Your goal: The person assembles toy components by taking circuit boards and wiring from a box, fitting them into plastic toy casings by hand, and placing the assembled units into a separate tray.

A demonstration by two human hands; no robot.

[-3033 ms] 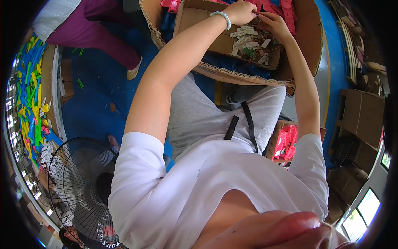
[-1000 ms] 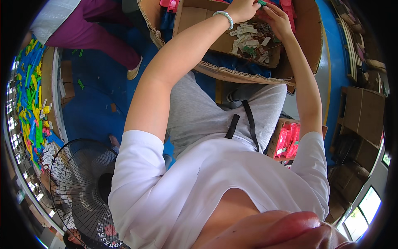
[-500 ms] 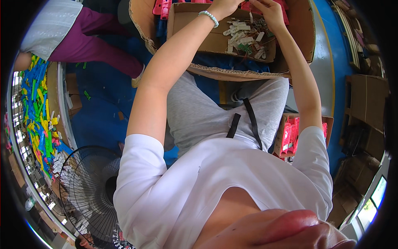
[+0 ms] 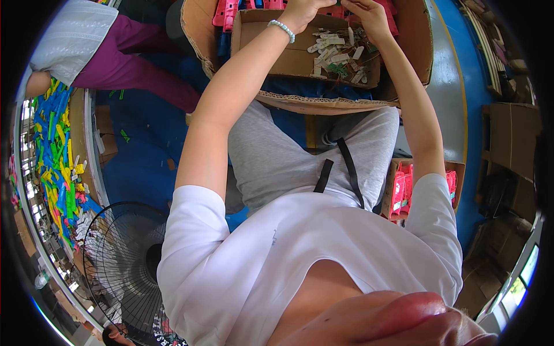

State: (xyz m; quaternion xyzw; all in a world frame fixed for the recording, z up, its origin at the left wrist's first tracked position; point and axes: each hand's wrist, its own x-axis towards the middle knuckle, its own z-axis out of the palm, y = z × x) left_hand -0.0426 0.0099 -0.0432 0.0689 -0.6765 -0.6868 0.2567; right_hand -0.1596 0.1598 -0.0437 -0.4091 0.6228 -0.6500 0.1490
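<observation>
Both hands are at the top edge of the view, over a shallow cardboard tray [image 4: 245, 43]. My left hand [image 4: 301, 12], with a pale beaded bracelet at the wrist, has its fingers closed in a pinch. Just right of it, my right hand [image 4: 370, 18] is pinched too, its fingertips close to the left ones. Something small and dark seems to be between them, too small and cut off to name. Below the hands, a heap of small white plastic pieces with thin wires [image 4: 337, 55] lies in the tray. Pink plastic parts [image 4: 226, 14] lie beyond it.
A large open carton [image 4: 329, 105] in front of my knees holds the tray. Pink parts fill a box [image 4: 401, 190] by my right side. To the left are a black fan [image 4: 124, 259], a table of coloured plastic strips [image 4: 55, 150] and a person in purple trousers [image 4: 138, 63].
My left hand has shifted slightly left and down, and the right slightly left. Both hands stay pinched near each other. The person at the left has moved slightly.
</observation>
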